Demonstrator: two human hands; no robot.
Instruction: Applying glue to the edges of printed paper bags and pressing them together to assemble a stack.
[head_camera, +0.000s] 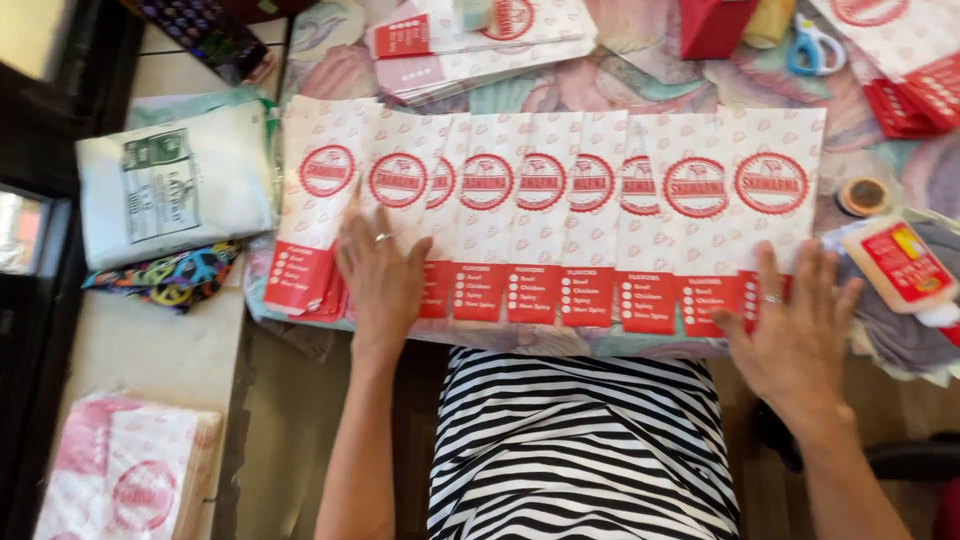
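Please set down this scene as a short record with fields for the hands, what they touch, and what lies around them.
left hand: left hand flat, palm down, on the left part of the row of paper bags
right hand: right hand flat, fingers spread, on the row's right end
bags: white and red, overlapped side by side, round red emblems up
surface: table with floral cloth
behind the row: more bag stacks, blue-handled scissors
right of the row: tape roll, glue bottle
left: white package
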